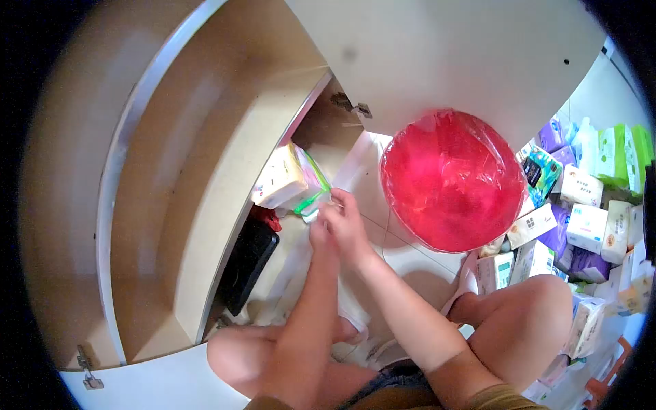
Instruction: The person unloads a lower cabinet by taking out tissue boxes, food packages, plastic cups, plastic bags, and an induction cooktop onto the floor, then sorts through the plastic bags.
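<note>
My left hand (322,236) and my right hand (346,222) meet in front of the low cabinet compartment, fingers bent and close together. Both appear to pinch the near edge of a clear plastic bag (316,181) with green strips; the fingertips partly hide one another. Beside the bag, in the compartment opening, lies a pale yellow and white tissue pack (281,179). Below this pack are a small red item (266,217) and a flat black object (250,263), tilted against the compartment's edge.
A cabinet shelf (225,137) rises on the left, with an open white door (465,61) overhead. A red plastic-covered round tub (451,184) stands right of my hands. Several tissue packs (586,225) pile up at the far right. My bent legs (512,324) flank my forearms.
</note>
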The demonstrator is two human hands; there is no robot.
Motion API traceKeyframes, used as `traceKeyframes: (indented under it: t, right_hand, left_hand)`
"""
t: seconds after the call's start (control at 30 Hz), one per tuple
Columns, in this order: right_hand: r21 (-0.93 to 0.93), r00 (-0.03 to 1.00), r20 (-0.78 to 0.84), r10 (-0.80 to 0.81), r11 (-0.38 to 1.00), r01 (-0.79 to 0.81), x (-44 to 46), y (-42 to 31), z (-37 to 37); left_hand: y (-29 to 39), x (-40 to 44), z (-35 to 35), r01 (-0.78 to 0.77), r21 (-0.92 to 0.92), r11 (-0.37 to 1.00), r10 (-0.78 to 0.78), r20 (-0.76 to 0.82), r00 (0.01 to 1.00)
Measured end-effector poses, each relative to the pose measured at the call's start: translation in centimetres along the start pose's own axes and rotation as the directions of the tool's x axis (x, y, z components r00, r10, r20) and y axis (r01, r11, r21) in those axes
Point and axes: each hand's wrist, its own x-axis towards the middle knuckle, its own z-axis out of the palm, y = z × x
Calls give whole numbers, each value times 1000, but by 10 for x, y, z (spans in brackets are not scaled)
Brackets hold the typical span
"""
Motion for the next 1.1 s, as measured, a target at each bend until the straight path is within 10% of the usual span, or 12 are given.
traceKeyframes:
  t: [0.1, 0.4, 0.53, 0.6, 1.1]
  right_hand:
    - [-391, 981, -51, -189, 907, 154, -6, -22, 21]
    - [-566, 971, 41, -234, 796, 216, 17, -43, 64]
    - [-440, 994, 85, -62, 893, 93, 22, -53, 76]
    - [-516, 997, 76, -30, 854, 65, 33, -37, 66]
    - [-356, 970, 215, 113, 934, -30, -17, -52, 30]
  left_hand:
    - [0, -15, 12, -31, -51, 998, 31, -14, 999]
    - [-32, -11, -16, -64, -260, 963, 48, -68, 997]
    - [-22, -21, -11, -62, -317, 947, 42, -68, 997]
    - [8, -52, 35, -112, -290, 951, -42, -476, 878]
    - [-22, -48, -22, 6, -510, 860, -207, -337, 918]
